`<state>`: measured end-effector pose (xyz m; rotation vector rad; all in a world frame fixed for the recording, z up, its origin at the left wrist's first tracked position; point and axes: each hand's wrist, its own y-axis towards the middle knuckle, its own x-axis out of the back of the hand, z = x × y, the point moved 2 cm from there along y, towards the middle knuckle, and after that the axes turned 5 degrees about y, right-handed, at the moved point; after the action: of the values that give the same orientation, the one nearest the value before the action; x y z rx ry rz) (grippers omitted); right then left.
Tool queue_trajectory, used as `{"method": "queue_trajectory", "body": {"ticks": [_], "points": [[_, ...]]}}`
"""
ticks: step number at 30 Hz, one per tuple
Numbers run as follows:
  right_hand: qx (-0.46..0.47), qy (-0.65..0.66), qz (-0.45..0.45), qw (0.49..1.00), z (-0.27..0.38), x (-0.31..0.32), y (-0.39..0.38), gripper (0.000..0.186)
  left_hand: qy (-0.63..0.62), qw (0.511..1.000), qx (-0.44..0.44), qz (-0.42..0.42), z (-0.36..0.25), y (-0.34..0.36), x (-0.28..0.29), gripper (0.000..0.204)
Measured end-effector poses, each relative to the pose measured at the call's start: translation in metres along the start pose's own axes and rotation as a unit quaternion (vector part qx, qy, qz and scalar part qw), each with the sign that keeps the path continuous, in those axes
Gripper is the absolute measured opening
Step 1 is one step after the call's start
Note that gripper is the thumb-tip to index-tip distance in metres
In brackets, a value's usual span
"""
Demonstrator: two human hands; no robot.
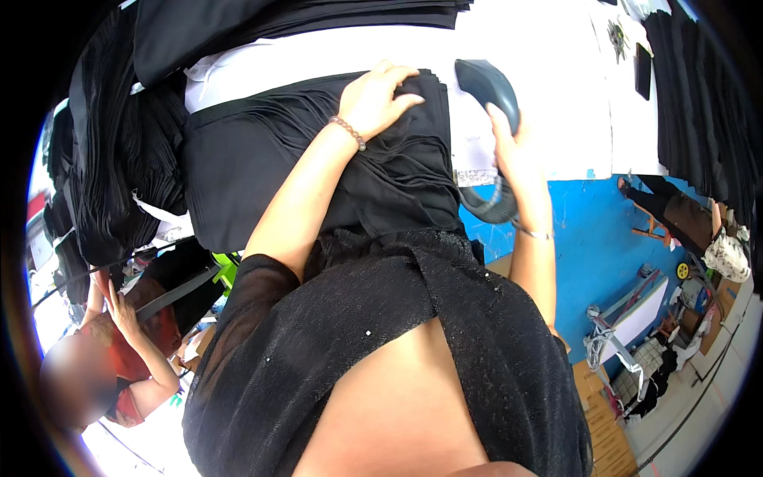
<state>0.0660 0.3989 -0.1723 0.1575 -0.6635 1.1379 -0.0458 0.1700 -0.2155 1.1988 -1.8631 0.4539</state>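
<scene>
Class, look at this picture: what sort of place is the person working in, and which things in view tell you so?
Probably a garment workshop. Stacks of black fabric lie on a white table, the right hand holds a handheld scanner, and the left hand rests on the fabric.

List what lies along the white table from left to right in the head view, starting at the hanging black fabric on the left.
Hanging stack of black fabric → folded black cloth pile → left hand pressing on that pile → handheld scanner gripped by the right hand → dark phone-like slab → black fabric stack at the right edge.
</scene>
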Motion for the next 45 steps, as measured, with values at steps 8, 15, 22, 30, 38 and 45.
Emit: {"method": "queue_trajectory", "body": {"ticks": [8,15,22,30,38,45], "points": [[-0.002,-0.010,0.133,0.991,0.016,-0.012,-0.008,0.057,-0.079,0.993,0.077,-0.042,0.008,-0.004,-0.020,0.018],[0.028,-0.048,0.132,0.990,0.007,-0.008,-0.026,0.055,-0.095,0.990,0.088,-0.063,0.004,-0.007,-0.015,0.017],[0.040,-0.047,0.125,0.990,0.002,0.004,-0.028,0.058,-0.112,0.981,-0.058,0.146,0.009,-0.011,0.032,0.035],[0.037,-0.030,0.109,0.993,0.010,-0.010,-0.020,0.053,0.044,0.994,-0.078,-0.063,-0.001,-0.011,-0.009,0.028],[-0.031,0.043,0.109,0.993,0.013,-0.011,-0.018,0.048,0.074,0.992,-0.057,-0.087,-0.002,-0.007,-0.013,0.018],[-0.067,0.072,0.167,0.981,-0.020,0.025,-0.044,0.046,-0.203,0.917,0.189,0.285,0.004,-0.010,0.033,0.031]]}}
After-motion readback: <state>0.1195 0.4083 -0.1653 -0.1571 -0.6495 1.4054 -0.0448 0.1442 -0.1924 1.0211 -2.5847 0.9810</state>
